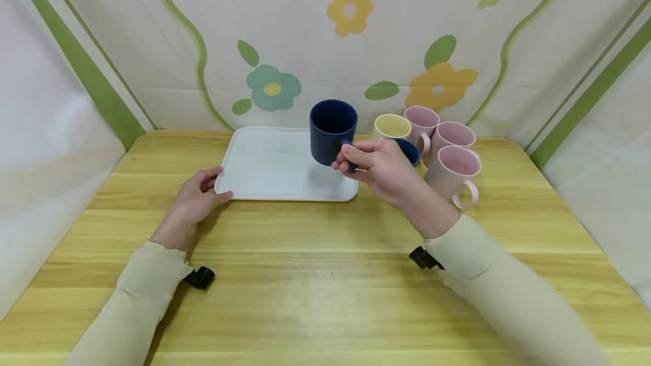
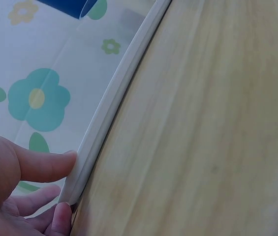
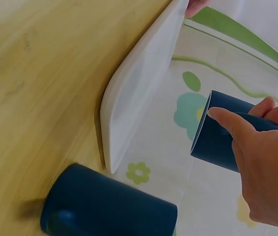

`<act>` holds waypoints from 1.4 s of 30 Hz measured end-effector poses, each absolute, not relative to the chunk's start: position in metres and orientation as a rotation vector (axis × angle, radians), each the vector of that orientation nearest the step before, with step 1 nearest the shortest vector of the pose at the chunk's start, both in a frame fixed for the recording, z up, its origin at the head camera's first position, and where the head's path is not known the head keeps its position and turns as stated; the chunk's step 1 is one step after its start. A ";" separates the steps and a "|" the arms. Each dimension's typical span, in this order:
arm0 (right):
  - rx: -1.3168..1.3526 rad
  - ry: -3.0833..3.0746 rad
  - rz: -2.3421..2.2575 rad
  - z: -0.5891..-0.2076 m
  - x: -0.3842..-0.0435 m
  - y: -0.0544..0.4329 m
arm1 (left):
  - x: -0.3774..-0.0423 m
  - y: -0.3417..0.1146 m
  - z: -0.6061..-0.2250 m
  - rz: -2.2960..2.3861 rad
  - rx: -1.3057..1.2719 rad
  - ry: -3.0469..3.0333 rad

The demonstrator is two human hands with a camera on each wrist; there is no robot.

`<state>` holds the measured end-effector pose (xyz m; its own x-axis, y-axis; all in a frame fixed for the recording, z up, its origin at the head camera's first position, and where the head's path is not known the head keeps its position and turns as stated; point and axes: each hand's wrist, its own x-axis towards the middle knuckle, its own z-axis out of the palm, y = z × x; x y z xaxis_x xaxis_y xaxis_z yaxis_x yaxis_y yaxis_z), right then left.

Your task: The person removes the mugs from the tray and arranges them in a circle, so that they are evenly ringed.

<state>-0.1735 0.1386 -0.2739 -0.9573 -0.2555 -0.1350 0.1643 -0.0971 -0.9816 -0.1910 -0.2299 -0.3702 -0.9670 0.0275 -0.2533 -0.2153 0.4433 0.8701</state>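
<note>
A dark blue mug point(image 1: 333, 129) is held upright by its handle in my right hand point(image 1: 383, 168), raised over the right part of a white tray point(image 1: 269, 168). In the right wrist view, the thumb lies along the mug point(image 3: 217, 142) with fingers curled at the handle. My left hand point(image 1: 195, 199) grips the tray's near left corner, thumb at the front rim and fingers at the left side. The left wrist view shows the thumb on the tray rim point(image 2: 102, 113). A second blue mug point(image 1: 409, 151) stands behind my right hand, partly hidden.
Right of the tray stand a yellow mug point(image 1: 391, 124) and three pink mugs: one at the back point(image 1: 422, 120), one in the middle point(image 1: 456, 133) and one in front point(image 1: 450, 174). A flowered cloth point(image 1: 315, 44) hangs behind the wooden table point(image 1: 305, 275).
</note>
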 end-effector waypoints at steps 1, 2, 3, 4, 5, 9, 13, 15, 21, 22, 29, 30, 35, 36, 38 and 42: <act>-0.099 1.883 -2.148 -0.274 -0.171 0.142 | -0.191 -0.230 -0.371 1.540 -0.162 2.465; -0.100 1.871 -2.158 -0.273 -0.169 0.146 | -0.191 -0.230 -0.371 1.541 -0.160 2.466; -0.106 1.865 -2.164 -0.273 -0.167 0.150 | -0.192 -0.230 -0.371 1.546 -0.159 2.465; -0.113 1.859 -2.171 -0.272 -0.164 0.155 | -0.192 -0.229 -0.371 1.547 -0.156 2.466; -0.118 1.854 -2.176 -0.271 -0.162 0.159 | -0.191 -0.229 -0.371 1.547 -0.152 2.469; -0.140 1.864 -2.176 -0.268 -0.152 0.178 | -0.191 -0.228 -0.372 1.550 -0.155 2.466; -0.208 1.834 -2.213 -0.265 -0.140 0.200 | -0.191 -0.227 -0.373 1.558 -0.167 2.449; -0.278 1.808 -2.243 -0.265 -0.135 0.212 | -0.191 -0.226 -0.373 1.566 -0.168 2.443; -0.423 1.740 -2.282 -0.266 -0.124 0.244 | -0.192 -0.227 -0.374 1.571 -0.166 2.449; -0.423 1.723 -2.286 -0.267 -0.122 0.249 | -0.192 -0.227 -0.374 1.570 -0.170 2.447; -0.419 1.667 -2.309 -0.272 -0.110 0.280 | -0.193 -0.227 -0.374 1.563 -0.177 2.452; -0.428 1.680 -2.305 -0.273 -0.109 0.283 | -0.193 -0.227 -0.374 1.560 -0.173 2.453; -0.427 1.706 -2.314 -0.280 -0.104 0.295 | -0.192 -0.227 -0.374 1.544 -0.166 2.457; -0.434 1.705 -2.316 -0.281 -0.103 0.297 | -0.192 -0.227 -0.374 1.543 -0.168 2.456; -0.427 1.688 -2.324 -0.283 -0.102 0.300 | -0.192 -0.227 -0.374 1.546 -0.167 2.455; -0.439 1.665 -2.316 -0.287 -0.099 0.307 | -0.192 -0.228 -0.373 1.543 -0.156 2.456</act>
<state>-0.0994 0.3066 -0.2868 -0.9220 -0.3756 0.0940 0.0306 -0.3128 -0.9493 -0.1922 -0.2276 -0.3735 -0.9664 0.0350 -0.2545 -0.2141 0.4379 0.8732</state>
